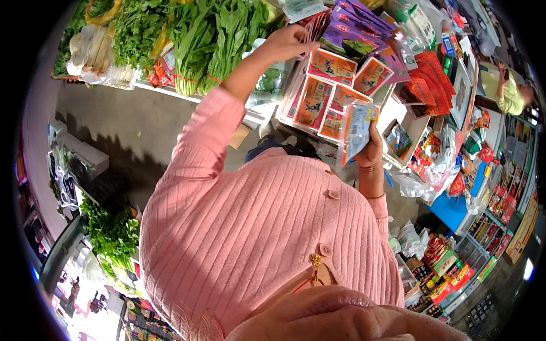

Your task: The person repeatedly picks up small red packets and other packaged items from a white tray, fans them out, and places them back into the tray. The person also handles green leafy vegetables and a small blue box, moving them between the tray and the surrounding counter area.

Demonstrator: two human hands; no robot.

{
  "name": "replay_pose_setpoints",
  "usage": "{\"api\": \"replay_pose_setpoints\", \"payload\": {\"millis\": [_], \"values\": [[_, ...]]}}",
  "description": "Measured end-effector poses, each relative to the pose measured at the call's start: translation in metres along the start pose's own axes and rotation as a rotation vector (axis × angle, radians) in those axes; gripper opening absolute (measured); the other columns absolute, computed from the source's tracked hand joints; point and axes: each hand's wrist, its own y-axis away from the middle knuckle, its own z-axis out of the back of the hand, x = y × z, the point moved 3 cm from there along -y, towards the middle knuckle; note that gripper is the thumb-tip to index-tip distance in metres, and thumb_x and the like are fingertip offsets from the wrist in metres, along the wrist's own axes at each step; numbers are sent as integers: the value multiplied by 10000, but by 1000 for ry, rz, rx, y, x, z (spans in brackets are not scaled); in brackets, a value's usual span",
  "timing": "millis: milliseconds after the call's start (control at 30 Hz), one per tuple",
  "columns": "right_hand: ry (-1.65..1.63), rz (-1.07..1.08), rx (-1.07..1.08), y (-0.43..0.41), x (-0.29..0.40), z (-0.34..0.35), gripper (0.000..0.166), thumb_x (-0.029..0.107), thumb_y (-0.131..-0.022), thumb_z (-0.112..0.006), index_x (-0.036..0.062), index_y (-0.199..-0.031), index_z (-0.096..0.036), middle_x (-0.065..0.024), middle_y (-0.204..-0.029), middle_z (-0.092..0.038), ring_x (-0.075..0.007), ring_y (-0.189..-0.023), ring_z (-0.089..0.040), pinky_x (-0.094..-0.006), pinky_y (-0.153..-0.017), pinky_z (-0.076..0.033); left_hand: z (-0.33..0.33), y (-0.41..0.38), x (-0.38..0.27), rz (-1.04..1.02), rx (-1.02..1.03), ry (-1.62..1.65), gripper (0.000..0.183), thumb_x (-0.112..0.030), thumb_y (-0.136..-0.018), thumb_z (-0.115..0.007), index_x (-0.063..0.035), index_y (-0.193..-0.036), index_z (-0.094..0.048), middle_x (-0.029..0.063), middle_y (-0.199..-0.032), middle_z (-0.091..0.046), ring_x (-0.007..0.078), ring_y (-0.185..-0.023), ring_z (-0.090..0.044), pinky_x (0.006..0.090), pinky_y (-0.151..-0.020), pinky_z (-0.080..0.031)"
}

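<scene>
My left hand (286, 42) is at the upper middle, its fingers bent over the edge of red-and-clear packets beside purple plastic food packets (347, 32). Whether it grips one is hard to tell. Just below its fingertips lie flat orange-and-red packets (315, 102), some overlapping. My right hand (370, 147) holds a clear plastic packet (357, 125) with orange edging, tilted over the right side of those packets. The fingers behind that packet are partly hidden.
Leafy green vegetables (217, 38) lie left of the packets. A white bin (399, 145) with small packets and a pile of red packets (428, 85) stand right. Another person (509, 96) is at the far right. Parsley-like greens (108, 230) are lower left.
</scene>
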Motion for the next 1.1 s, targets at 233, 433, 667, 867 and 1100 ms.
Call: {"api": "replay_pose_setpoints", "payload": {"millis": [233, 433, 667, 867, 1100], "values": [[-9, 78, -36, 20, 1, 9, 403, 308, -936, -475, 85, -1270, -459, -77, -1198, -576, -236, -1072, -573, -409, -914, -461, -45, -103, 49, 157, -185, -327, 1074, -473, -610, -714, 86, -1369, -199, 304, -1385, -284, 407, -1267, -348, 394, -1031, -344], [-4, 131, -182, 41, -1, 22, 419, 276, -890, -559, 55, -1237, -478, -77, -1159, -580, -210, -1034, -577, -361, -895, -464, -31, -115, 59, 122, -28, -461, 603, -325, -711, -626, 18, -1193, -511, 271, -1169, -545, 382, -1079, -542, 440, -902, -442], [-42, 166, -148, 49, 2, 35, 393, 286, -922, -499, 73, -1252, -479, -75, -1189, -577, -225, -1062, -570, -392, -915, -451, -19, -103, 38, 136, -209, -590, 378, -301, -743, -589, -50, -1024, -613, 181, -1066, -617, 351, -1021, -579, 443, -845, -468], [28, 178, -220, 48, 3, 39, 388, 275, -918, -502, 63, -1242, -474, -82, -1171, -579, -222, -1046, -571, -382, -915, -448, -17, -120, 51, 200, -236, -639, 402, -402, -827, -555, -52, -1004, -644, 196, -1061, -619, 357, -994, -590, 445, -834, -471], [18, 142, -220, 48, 3, 30, 415, 246, -881, -572, 36, -1225, -474, -71, -1132, -590, -190, -1017, -582, -342, -881, -464, 50, -132, 32, 100, -520, -549, 327, -323, -814, -627, 0, -856, -649, 108, -765, -637, 252, -707, -603, 365, -669, -476]]}}
